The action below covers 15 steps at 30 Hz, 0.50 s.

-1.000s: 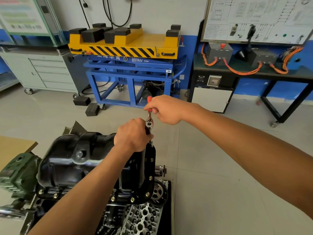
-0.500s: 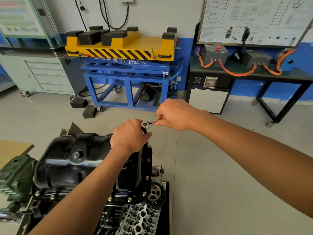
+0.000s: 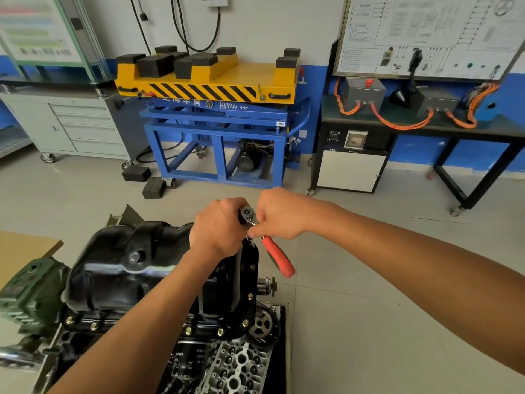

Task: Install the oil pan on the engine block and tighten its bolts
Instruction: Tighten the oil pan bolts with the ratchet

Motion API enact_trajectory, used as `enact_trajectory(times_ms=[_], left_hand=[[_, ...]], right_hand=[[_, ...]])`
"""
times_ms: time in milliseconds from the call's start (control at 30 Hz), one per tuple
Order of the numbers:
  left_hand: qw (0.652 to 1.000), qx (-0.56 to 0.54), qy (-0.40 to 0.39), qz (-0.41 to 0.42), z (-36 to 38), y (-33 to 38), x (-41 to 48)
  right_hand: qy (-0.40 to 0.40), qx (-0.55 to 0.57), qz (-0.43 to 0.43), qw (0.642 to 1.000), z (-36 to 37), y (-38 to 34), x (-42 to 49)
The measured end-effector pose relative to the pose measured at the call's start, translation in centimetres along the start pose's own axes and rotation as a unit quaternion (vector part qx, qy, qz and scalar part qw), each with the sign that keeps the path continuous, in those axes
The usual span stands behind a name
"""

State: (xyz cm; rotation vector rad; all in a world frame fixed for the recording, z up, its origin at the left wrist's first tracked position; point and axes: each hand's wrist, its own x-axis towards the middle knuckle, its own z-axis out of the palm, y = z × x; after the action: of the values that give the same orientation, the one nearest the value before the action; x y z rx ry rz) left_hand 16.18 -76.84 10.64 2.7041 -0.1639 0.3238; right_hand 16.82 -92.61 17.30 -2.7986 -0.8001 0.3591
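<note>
Left grip is curled over the head of the ratchet at the far right corner of the oil pan, which sits on the engine block. Right grip pinches the ratchet's neck. Held this close to the head, the socket might tilt and slip off the hidden bolt.

glossy black metal oil pan, shiny steel ratchet with red plastic handle.
</note>
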Motion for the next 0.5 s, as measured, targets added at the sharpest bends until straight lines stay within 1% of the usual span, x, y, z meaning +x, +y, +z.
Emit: enact_trajectory(times_ms=[67, 133, 233, 367, 433, 500], left_hand=[[1.0, -0.011, -0.002, -0.005, 0.0, -0.1, 0.2], [1.0, -0.021, -0.003, -0.008, 0.1, -0.1, 0.3], [1.0, -0.028, -0.015, -0.003, 0.1, -0.2, 0.4], [0.999, -0.034, -0.01, -0.002, 0.1, -0.2, 0.4], [0.999, -0.034, -0.009, -0.003, 0.1, -0.2, 0.4], [0.999, -0.034, -0.009, -0.007, 0.1, -0.2, 0.4]], right_hand=[[0.018, -0.03, 0.002, 0.999, -0.2, -0.1, 0.0], [0.051, -0.086, -0.004, 0.995, -0.5, -0.1, 0.1], [0.087, -0.166, -0.015, 0.982, -1.1, 0.1, 0.3], [0.125, -0.234, -0.003, 0.964, -1.4, -0.3, 0.9], [0.143, -0.22, -0.007, 0.965, -1.1, -0.1, 1.9], [0.141, -0.163, -0.035, 0.976, -0.6, 0.1, 2.7]])
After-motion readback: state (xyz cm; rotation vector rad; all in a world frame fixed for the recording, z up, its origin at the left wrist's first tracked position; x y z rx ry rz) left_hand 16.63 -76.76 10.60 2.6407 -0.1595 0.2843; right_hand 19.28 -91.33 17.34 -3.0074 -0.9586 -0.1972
